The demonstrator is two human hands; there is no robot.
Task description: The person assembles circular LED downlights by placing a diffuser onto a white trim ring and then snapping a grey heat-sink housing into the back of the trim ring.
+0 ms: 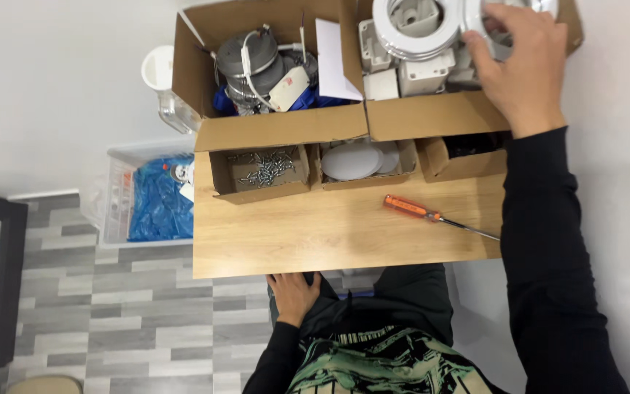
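Right hand [523, 62] grip closed on a white round fitting [486, 25] in the cardboard box [432, 117], left hand [294, 295] loosely curled, empty, at the table [329, 233] edge, orange screwdriver [421, 213] between them

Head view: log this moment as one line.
right hand: on white ring fitting in cardboard box | left hand: below table edge | orange screwdriver: on wooden table

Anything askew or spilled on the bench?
Nothing spilled. Only oddity: the orange-handled screwdriver lies loose and diagonal near the table's right edge, apart from the boxes. Screws stay inside their small cardboard box.
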